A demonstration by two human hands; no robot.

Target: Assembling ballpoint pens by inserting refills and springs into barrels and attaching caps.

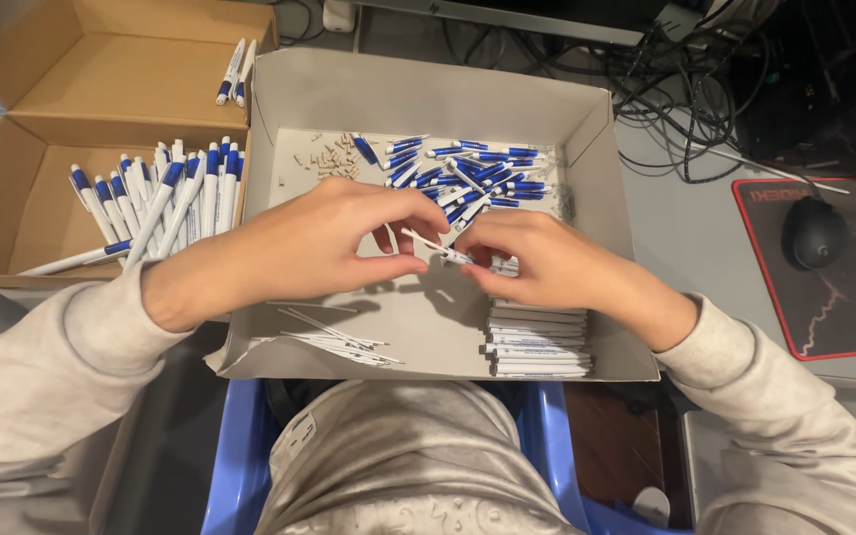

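My left hand (324, 243) and my right hand (537, 260) meet over a grey cardboard tray (587, 129). Between their fingertips they hold a thin white pen refill (426, 241) and a white pen part (456, 257). Behind the hands lies a heap of blue-and-white pen parts (473, 173). Small beige pieces (334, 159) are scattered at the tray's back left. A row of white pen barrels (539, 342) is stacked below my right hand. Loose thin refills (334, 337) lie at the tray's front left.
A brown cardboard box (42, 213) at the left holds several assembled blue-and-white pens (165, 193); two more pens (234, 71) rest in its far part. A black mouse (812, 233) sits on a red-edged mat (849, 297) at the right. Cables (686, 69) tangle behind.
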